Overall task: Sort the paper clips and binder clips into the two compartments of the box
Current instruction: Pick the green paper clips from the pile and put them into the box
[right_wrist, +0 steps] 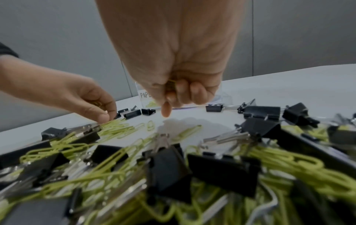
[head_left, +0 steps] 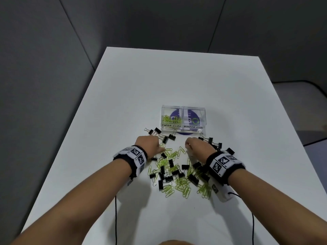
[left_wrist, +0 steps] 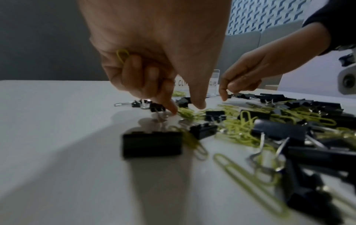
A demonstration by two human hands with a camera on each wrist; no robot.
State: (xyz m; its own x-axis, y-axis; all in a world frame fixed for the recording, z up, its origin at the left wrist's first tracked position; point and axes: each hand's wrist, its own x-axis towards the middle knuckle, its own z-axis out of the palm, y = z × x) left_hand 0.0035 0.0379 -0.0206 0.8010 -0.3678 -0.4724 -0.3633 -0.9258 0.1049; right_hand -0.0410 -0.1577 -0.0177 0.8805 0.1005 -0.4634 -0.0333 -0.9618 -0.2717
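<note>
A mixed pile of yellow-green paper clips point(head_left: 178, 184) and black binder clips point(head_left: 169, 175) lies on the white table. Behind it stands a clear two-compartment box point(head_left: 184, 108); its left half, labelled PAPER CLIPS, holds several paper clips point(head_left: 170, 119), and its right half, labelled BINDER CLIPS, looks empty. My left hand point(left_wrist: 185, 108) keeps paper clips point(left_wrist: 122, 55) in its curled fingers, with thumb and forefinger down at loose clips at the pile's far left edge. My right hand point(right_wrist: 173, 99) grips paper clips point(right_wrist: 170, 83) in its fist, forefinger pointing down over the table.
More binder clips point(head_left: 160, 133) lie in a row just before the box, and others point(head_left: 215, 143) sit right of my right hand. The table point(head_left: 177, 82) is bounded by grey partition walls at the back and left. Black cables trail from both wristbands.
</note>
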